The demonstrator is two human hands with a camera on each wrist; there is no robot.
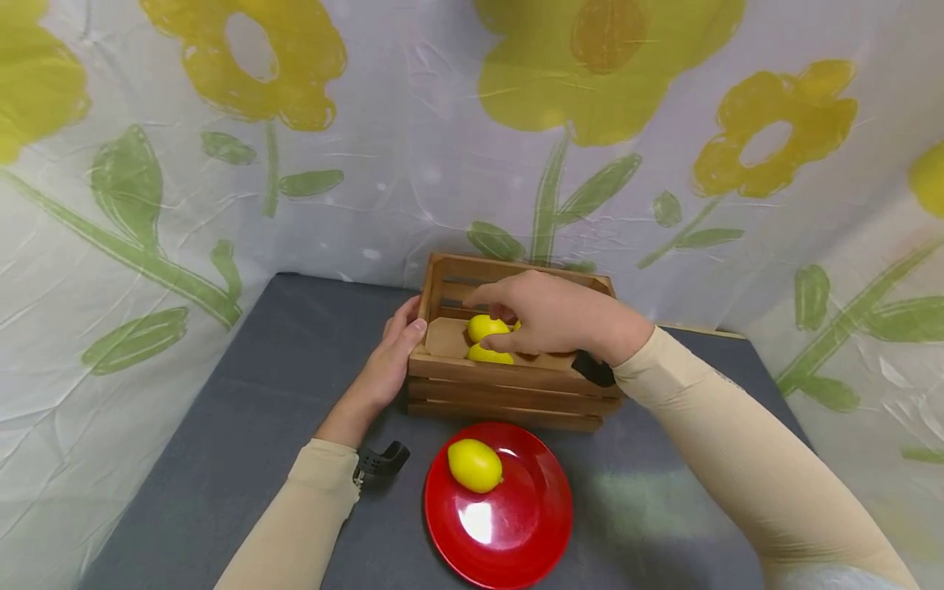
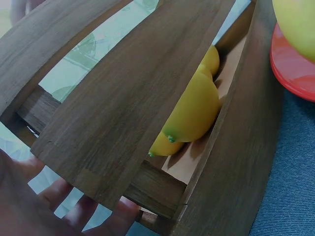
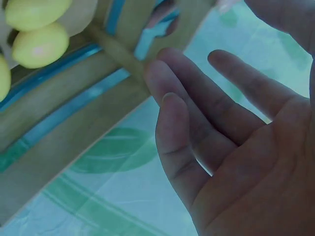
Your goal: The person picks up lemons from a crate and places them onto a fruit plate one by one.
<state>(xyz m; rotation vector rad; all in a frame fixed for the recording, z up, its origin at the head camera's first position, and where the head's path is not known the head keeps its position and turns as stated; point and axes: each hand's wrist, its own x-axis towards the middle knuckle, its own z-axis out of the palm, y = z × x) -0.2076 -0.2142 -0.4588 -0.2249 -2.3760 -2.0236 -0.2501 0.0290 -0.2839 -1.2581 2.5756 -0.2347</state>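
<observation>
A slatted wooden crate stands on the table with several yellow lemons on brown lining inside. My left hand holds the crate at its left end, thumb by the front corner; the left wrist view shows its fingertips against the slats. Over the crate's opening hovers my right hand, palm down, covering part of the lemons. In the right wrist view its fingers are loosely bent with nothing between them, apart from the lemons. One lemon lies on a red plate in front of the crate.
A dark grey table bears the crate and plate. Behind it and along both sides hangs a pale cloth printed with yellow flowers. The crate's back wall stands close to that cloth.
</observation>
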